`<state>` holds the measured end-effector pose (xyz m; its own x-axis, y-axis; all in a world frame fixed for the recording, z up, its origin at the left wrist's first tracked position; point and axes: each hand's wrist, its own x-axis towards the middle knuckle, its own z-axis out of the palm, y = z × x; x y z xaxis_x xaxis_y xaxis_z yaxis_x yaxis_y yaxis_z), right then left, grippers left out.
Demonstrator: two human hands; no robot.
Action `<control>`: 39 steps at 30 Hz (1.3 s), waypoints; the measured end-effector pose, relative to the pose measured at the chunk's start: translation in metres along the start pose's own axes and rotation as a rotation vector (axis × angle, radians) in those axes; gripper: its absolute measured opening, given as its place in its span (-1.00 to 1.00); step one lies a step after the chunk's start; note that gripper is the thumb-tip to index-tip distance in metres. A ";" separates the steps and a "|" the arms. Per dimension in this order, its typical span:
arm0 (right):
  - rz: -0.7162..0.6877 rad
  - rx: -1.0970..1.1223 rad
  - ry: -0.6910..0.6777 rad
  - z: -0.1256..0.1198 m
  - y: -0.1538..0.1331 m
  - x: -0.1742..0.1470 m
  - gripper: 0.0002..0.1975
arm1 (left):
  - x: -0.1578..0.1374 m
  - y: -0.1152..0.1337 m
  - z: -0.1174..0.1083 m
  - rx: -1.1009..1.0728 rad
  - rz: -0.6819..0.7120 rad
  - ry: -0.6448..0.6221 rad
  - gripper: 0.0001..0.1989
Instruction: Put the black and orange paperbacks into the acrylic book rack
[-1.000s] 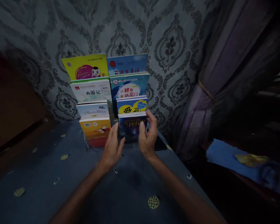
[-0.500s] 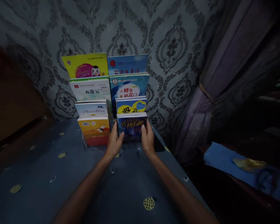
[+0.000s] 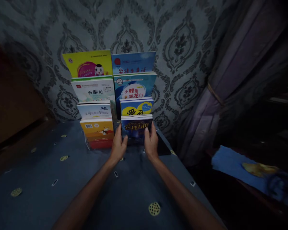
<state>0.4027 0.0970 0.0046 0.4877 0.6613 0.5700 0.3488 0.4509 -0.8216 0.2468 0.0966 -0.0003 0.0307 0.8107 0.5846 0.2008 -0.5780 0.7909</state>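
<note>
My left hand [image 3: 119,145] presses against the left edge of a dark blue book [image 3: 136,129] with gold lettering that appears upside down. On its right edge is my right hand [image 3: 151,143], thumb across the front cover, fingers along the side. Both hands are closed on this book, which stands upright at the front of the right-hand column. Right behind it is a blue and yellow book [image 3: 132,108], then a teal book [image 3: 134,86] and a tall blue book [image 3: 134,62]. The lower edge of the dark blue book is in shadow.
Left of my hands stands another stepped column: an orange book [image 3: 98,135], a pale blue book [image 3: 94,109], a white book [image 3: 93,89] and a yellow book [image 3: 88,62]. A clear stand edge [image 3: 87,144] shows below. The patterned tablecloth [image 3: 86,172] ends near a tied curtain [image 3: 206,111].
Both hands keep their hold on the dark blue book, which looks almost unmoved. The whole view has shifted slightly.
</note>
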 end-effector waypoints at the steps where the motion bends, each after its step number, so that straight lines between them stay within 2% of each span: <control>1: -0.003 0.001 0.000 0.000 0.000 0.000 -0.36 | 0.000 0.000 0.000 0.002 -0.008 -0.003 -0.34; 11: -0.021 0.011 -0.013 -0.002 0.004 0.001 -0.39 | -0.004 -0.006 0.006 -0.063 -0.052 -0.026 -0.26; 20: 0.028 0.077 -0.003 -0.006 0.001 0.003 -0.36 | -0.004 -0.008 0.002 -0.086 -0.063 -0.064 -0.21; 26: 0.111 0.218 0.053 -0.011 0.001 0.022 -0.22 | -0.004 -0.008 0.000 -0.043 -0.038 -0.056 -0.24; 30: 0.122 0.324 0.032 -0.017 -0.003 0.040 -0.11 | -0.002 -0.005 -0.001 -0.024 -0.027 -0.065 -0.21; 39: 0.065 0.369 -0.030 -0.031 -0.017 0.048 -0.16 | -0.003 0.010 -0.006 -0.029 -0.045 -0.075 -0.16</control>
<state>0.4449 0.1030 0.0461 0.4736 0.7108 0.5200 0.0029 0.5892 -0.8080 0.2428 0.0872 0.0069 0.0953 0.8399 0.5344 0.1753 -0.5426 0.8215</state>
